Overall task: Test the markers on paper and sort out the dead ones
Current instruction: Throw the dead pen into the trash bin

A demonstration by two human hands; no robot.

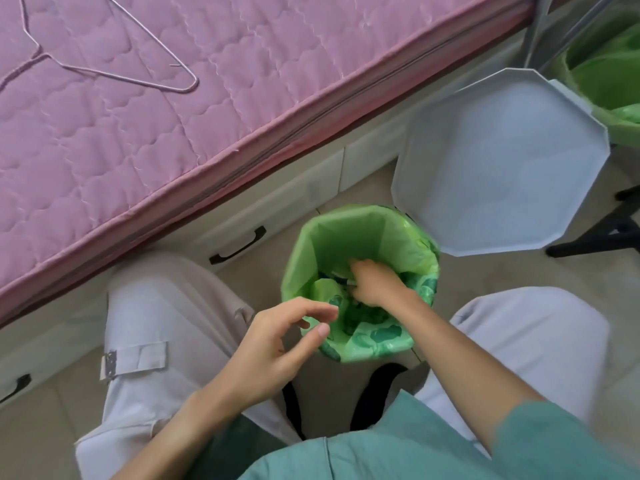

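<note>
**Hands at a lined waste bin beside a bed**

Head view, looking down past the seated person's knees. A small waste bin (pixel 360 282) stands on the tiled floor (pixel 519 271) between the 2 knees, fitted with a green plastic liner (pixel 346 237) whose top is folded over the rim. The bin's pale octagonal lid (pixel 498 168) stands raised at the far right side of the bin, its inner face turned toward the camera.

The right hand (pixel 372 284) reaches down inside the liner, fingers curled among the contents. A thin pale object, possibly a marker (pixel 348 282), shows just at the fingertips, but blur and crumpled plastic make it impossible to tell whether the hand grips it or what exactly it is. No other marker or test paper can be made out.

The left hand (pixel 277 341) hovers above the near left rim of the bin. Its fingers are loosely bent, thumb and forefinger apart, and it holds nothing.

The person wears light grey trousers (pixel 156 323) with a strap and buckle on the left leg, and a teal top (pixel 398 445).

Along the left and top lies a pink quilted mattress (pixel 173 116) on a white bed base with 2 dark drawer handles (pixel 239 245). A wire clothes hanger (pixel 114 46) rests on the mattress near its far left corner. A mirror at the top right edge reflects green plastic (pixel 609 74). A black stand foot (pixel 599 233) rests on the floor at the right edge.
</note>
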